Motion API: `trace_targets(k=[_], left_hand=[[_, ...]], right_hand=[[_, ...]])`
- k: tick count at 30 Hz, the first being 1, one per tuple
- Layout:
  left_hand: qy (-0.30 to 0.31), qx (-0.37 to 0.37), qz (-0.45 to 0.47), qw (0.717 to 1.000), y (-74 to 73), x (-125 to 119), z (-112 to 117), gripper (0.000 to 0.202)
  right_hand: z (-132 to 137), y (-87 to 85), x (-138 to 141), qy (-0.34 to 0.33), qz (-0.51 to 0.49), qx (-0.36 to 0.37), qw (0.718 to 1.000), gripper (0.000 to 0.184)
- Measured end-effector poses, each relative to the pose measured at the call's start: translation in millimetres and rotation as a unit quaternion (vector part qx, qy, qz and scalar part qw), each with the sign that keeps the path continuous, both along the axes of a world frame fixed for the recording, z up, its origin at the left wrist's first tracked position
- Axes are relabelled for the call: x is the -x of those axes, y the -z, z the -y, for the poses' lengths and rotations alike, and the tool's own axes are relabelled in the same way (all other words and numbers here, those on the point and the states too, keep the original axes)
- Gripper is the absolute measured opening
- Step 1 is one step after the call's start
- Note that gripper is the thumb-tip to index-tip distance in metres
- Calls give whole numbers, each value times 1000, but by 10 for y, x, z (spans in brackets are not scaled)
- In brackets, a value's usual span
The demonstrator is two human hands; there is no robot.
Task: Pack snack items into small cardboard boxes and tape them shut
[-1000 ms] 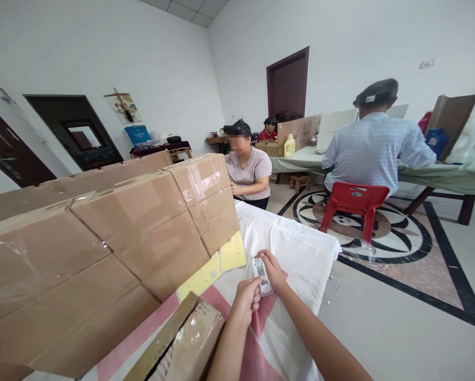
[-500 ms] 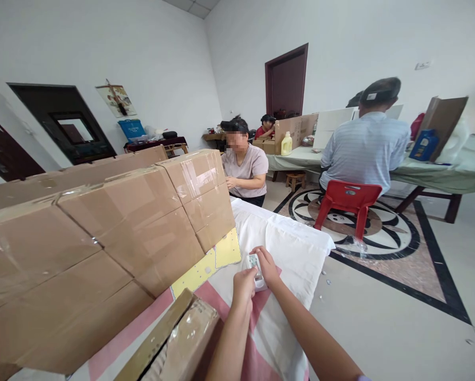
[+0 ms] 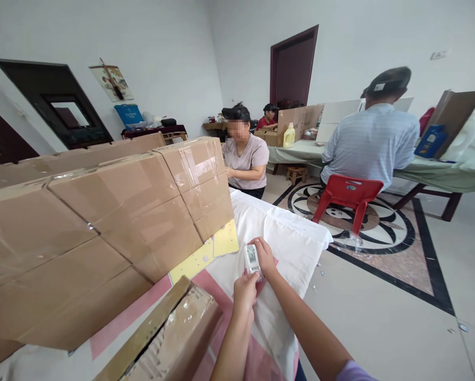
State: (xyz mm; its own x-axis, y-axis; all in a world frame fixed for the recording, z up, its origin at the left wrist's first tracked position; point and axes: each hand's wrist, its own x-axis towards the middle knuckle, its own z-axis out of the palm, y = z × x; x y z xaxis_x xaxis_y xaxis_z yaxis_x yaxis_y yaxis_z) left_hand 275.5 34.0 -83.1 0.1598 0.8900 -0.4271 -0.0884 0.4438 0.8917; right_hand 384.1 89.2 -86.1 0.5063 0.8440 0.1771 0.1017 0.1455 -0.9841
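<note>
Over tablecloth (image 3: 293, 233) | gripped white device (image 3: 252, 255) with left hand (image 3: 244, 290) at lower end, right hand (image 3: 265, 257) along right side | curled fingers closed around it | had cloth edge near right, floor (image 3: 352, 301) beyond, stacked cartons (image 3: 142, 206) left

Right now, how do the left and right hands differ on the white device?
The left hand holds the near end of the white device; the right hand sits farther forward, along its right side. The right arm shows a purple sleeve; the left forearm looks bare. Both hands touch the device.

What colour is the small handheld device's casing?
The small rectangular device's casing is white; head view.
</note>
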Motion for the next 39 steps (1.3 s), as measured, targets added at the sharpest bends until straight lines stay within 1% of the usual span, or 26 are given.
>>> trace_targets(k=[3, 5, 12, 17, 21, 24, 27, 29, 31, 32, 33, 35, 37, 39], left_hand=[[-5, -12, -7, 1000, 94, 3, 11, 48], [-6, -28, -7, 1000, 127, 12, 32, 48], [-8, -77, -5, 997, 163, 47, 89, 47], [-11, -113, -13, 993, 219, 36, 77, 38], [-16, -124, -44, 991, 213, 40, 92, 34], [-12, -138, -73, 988, 168, 59, 180, 31], [-1, -170, -78, 982, 90, 91, 315, 30], [2, -191, -72, 979, 10, 140, 401, 31], [-4, -206, -66, 976, -107, 235, 476, 33], [-9, -214, -67, 975, -182, 302, 514, 35], [-15, -223, -70, 972, -266, 380, 553, 36], [-23, -252, -90, 963, -451, 554, 641, 37], [-32, -285, -118, 951, -633, 727, 736, 36], [-42, -318, -137, 937, -780, 876, 826, 32]], right_hand=[[-4, -4, -1, 0, 1, 2, 1000, 31], [0, -13, -2, -2, 1, 0, 1000, 31], [-7, -15, 6, -9, -10, -7, 1000, 29], [-3, -14, 5, -5, -10, -2, 1000, 30], [11, -16, 8, 1, -4, 0, 1000, 31], [12, -32, 22, 6, 0, 1, 1000, 32], [28, -87, 27, 15, 3, -3, 1000, 31], [88, -156, 16, 26, 5, -14, 1000, 30], [220, -259, 5, 31, 6, -28, 999, 29], [317, -327, 5, 21, 6, -35, 999, 27], [432, -408, 12, -4, 10, -44, 999, 26], [696, -615, 56, -91, 37, -65, 993, 22], [955, -872, 142, -197, 101, -90, 971, 20], [1155, -1137, 260, -282, 176, -98, 938, 19]])
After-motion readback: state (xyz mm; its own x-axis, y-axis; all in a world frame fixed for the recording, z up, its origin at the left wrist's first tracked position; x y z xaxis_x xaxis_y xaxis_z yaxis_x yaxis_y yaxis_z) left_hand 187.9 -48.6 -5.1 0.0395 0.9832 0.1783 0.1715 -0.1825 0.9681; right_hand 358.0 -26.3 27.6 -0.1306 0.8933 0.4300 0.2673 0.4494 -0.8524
